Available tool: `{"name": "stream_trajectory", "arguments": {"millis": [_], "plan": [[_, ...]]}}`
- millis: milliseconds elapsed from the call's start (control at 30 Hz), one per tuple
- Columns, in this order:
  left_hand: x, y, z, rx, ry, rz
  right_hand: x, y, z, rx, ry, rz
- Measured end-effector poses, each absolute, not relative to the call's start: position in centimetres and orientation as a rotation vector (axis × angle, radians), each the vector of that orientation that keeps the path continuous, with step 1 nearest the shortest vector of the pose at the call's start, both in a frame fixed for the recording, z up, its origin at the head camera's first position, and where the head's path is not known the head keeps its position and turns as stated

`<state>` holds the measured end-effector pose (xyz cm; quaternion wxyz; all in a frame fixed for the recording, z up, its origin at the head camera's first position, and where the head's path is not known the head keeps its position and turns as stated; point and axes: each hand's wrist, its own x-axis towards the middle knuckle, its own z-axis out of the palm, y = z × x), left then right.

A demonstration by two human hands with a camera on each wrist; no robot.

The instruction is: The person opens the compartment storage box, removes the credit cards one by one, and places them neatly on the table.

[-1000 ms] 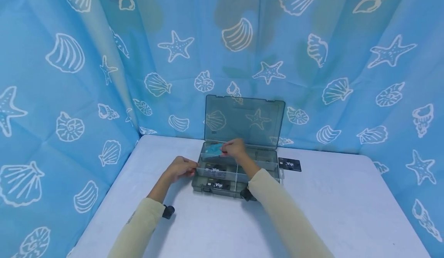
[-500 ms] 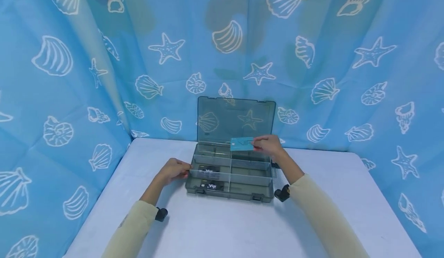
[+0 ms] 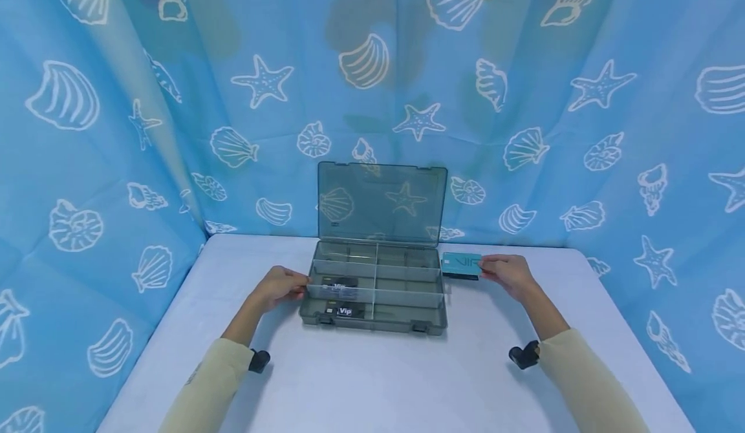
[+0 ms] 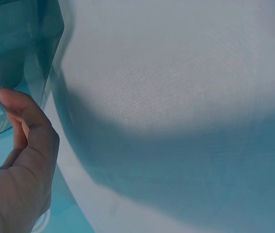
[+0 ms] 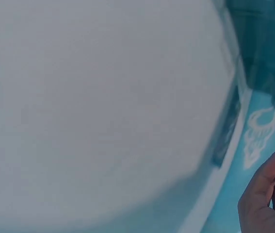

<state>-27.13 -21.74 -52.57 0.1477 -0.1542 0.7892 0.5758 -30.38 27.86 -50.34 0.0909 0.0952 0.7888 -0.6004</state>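
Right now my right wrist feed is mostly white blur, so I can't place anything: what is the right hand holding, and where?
Observer: The right hand pinches a teal card by its right end, just outside the right wall of the open grey box, low over the table.
Operator: Is the other hand busy, or free?
Observer: The left hand grips the box's left wall, fingers on the edge.
Operator: Anything in the box itself?
Observer: Two black Vip cards, one in the front left compartment and one in the compartment behind it; the right-hand compartments look bare, and the lid stands upright at the back.
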Motion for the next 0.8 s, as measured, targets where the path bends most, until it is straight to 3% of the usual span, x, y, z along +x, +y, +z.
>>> {"name": "stream_trajectory", "arguments": {"millis": [433,800], "plan": [[-27.2,-21.8,-52.6,-0.468,2.257,1.658,-29.4,28.7,-54.4,0.383,2.571,-1.404],[-26.9,-21.7,-52.1,-0.454,2.257,1.653,-30.0,27.4,-54.2,0.377,2.782,-1.01]]}}
